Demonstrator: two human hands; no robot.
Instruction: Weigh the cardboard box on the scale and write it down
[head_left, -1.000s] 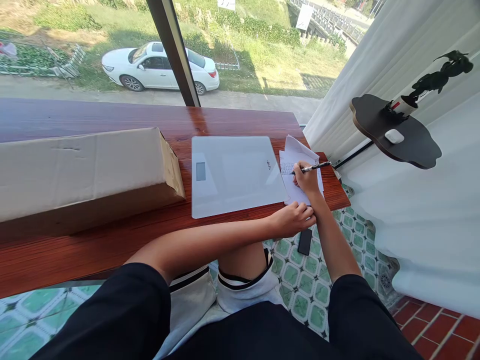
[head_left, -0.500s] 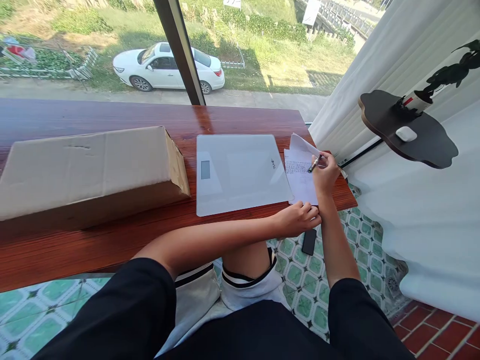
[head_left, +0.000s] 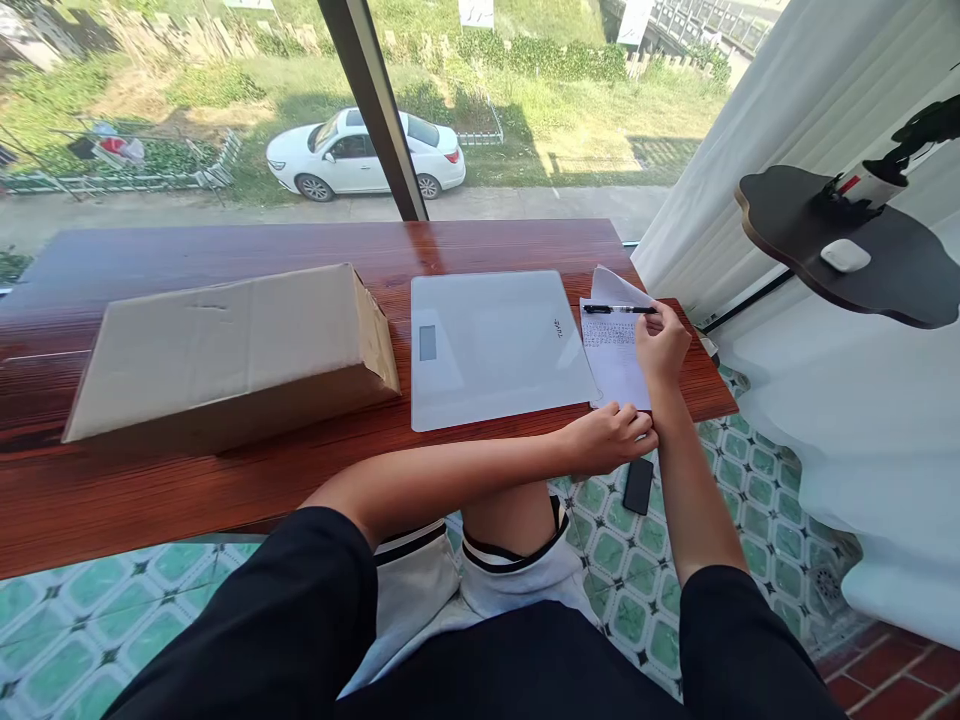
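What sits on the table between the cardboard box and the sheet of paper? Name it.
In the head view, a flat white scale lies between the cardboard box and the paper, on the wooden table.

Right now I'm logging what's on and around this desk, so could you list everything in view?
Desk: one, reddish wood, along the window.
Cardboard box: one, brown, lying on the desk's left.
Scale: one, white, flat, mid-desk.
Paper sheets: a few, white, right of the scale.
Pen: one, black, over the sheets' far end.
Phone: one, black, below the desk edge.
Shelf: one, dark, right.
Car: one, white, outside.
Left hand: on the sheets' near edge.
Right hand: pinching the pen's end.
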